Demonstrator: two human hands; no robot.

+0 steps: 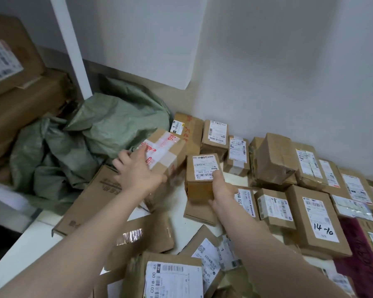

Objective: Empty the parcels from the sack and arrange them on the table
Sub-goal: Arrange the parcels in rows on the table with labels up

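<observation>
The green woven sack (78,143) lies crumpled at the back left of the white table (19,252). My left hand (138,171) grips a brown box with red-printed tape (164,151), tilted just in front of the sack. My right hand (221,190) holds a small brown box with a white label (200,175), thumb on its top edge. Several labelled brown parcels (276,160) stand in rows along the wall to the right.
A flat long carton (88,201) lies under my left forearm. More parcels (172,276) crowd the near edge, one marked "14-10" (319,220). Large cartons (15,93) are stacked at far left behind a white post (71,46). A dark red package (362,254) sits at right.
</observation>
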